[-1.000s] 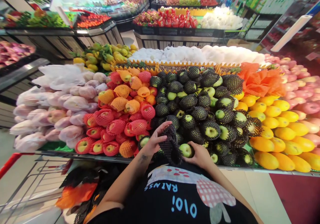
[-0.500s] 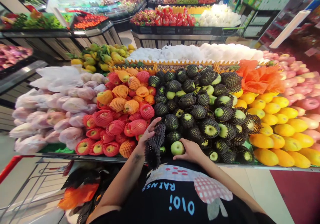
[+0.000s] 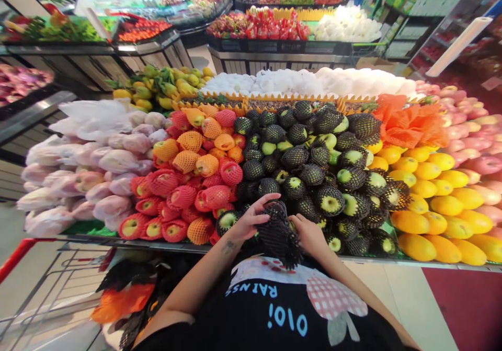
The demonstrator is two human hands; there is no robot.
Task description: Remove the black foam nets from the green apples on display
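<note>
At the front edge of the fruit display tabletop (image 3: 274, 249), heaped with green apples in black foam nets (image 3: 314, 173), the left hand (image 3: 245, 224) and right hand (image 3: 309, 233) both pinch a black foam mesh sleeve (image 3: 279, 230), each grip closed on it, held between them.

Grey floor (image 3: 15, 225), red floor patch (image 3: 466, 309), produce stands (image 3: 282, 55) behind.

Heaped along the display's right edge: yellow mangoes (image 3: 431, 199). Left of centre: red and orange netted fruit (image 3: 188, 183). Far left: bagged pink fruit (image 3: 78, 173).
</note>
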